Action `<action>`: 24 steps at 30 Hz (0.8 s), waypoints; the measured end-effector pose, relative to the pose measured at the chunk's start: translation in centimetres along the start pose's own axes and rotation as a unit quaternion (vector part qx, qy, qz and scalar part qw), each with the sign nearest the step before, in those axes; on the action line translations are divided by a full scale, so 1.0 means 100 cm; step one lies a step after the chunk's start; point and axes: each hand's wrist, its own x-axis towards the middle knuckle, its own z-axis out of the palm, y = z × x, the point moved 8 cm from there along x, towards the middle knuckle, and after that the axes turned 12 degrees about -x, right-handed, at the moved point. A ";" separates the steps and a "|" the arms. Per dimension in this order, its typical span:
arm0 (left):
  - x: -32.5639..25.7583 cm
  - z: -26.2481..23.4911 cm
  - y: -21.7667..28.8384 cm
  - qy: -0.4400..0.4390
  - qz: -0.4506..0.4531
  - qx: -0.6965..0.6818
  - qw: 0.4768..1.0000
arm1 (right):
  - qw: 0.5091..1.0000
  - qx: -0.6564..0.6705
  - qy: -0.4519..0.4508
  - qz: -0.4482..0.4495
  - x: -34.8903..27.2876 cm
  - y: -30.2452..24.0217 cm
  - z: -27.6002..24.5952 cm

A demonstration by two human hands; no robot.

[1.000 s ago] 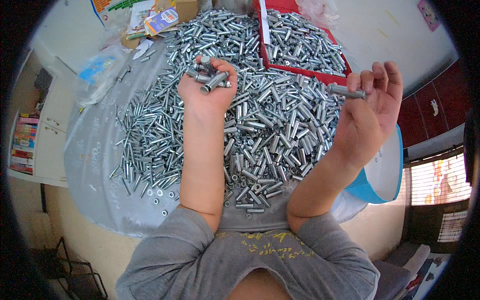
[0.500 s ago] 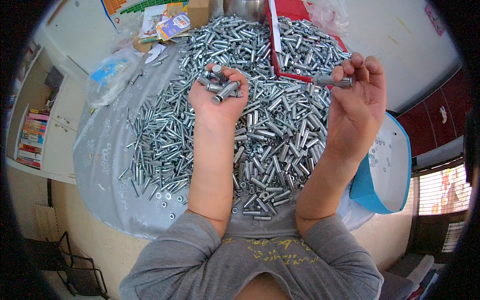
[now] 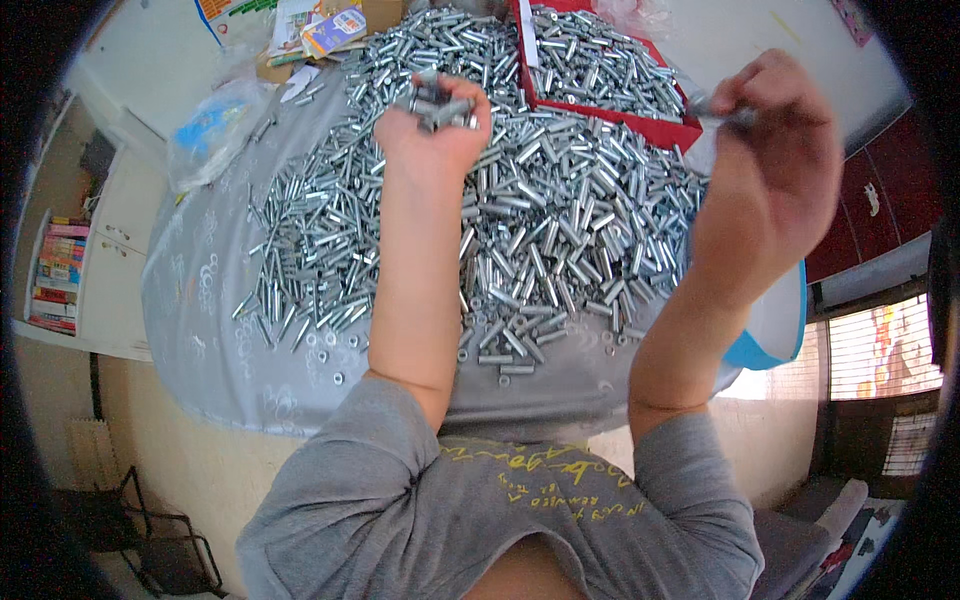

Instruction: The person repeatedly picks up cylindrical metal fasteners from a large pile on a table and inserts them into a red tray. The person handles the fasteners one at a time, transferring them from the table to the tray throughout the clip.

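A big heap of silver metal sleeves and bolts [image 3: 540, 220] covers a grey cloth [image 3: 215, 330] on the table. My left hand [image 3: 432, 130] is raised over the heap, palm up, cupping a small bunch of the metal pieces [image 3: 440, 102]. My right hand [image 3: 775, 165] is lifted at the right, blurred, pinching one metal piece [image 3: 725, 112] between its fingertips near the corner of a red tray [image 3: 640, 122] filled with more of the same pieces.
A blue and white bucket [image 3: 775, 330] stands at the table's right edge, behind my right forearm. A clear plastic bag [image 3: 215, 130] and coloured packets [image 3: 325, 25] lie at the far left. A shelf with books [image 3: 60, 275] is at the left. Loose washers lie near the front.
My right hand has swung up and to the right with its single piece, nearer the red tray. My left hand stays over the heap with its bunch. The view has shifted closer.
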 end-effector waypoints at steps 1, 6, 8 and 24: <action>-0.005 0.007 -0.001 -0.006 0.015 -0.009 1.000 | 0.999 0.020 0.010 -0.025 0.003 -0.007 -0.008; -0.033 0.051 -0.019 -0.069 0.031 0.007 0.997 | 0.997 -0.006 0.073 -0.011 0.012 -0.027 -0.052; -0.041 0.063 -0.017 -0.104 0.011 0.046 0.994 | 0.995 -0.007 0.100 0.000 0.005 -0.031 -0.058; -0.100 0.011 0.038 -0.068 0.080 0.087 0.991 | 0.974 0.147 0.152 0.081 -0.029 -0.024 -0.017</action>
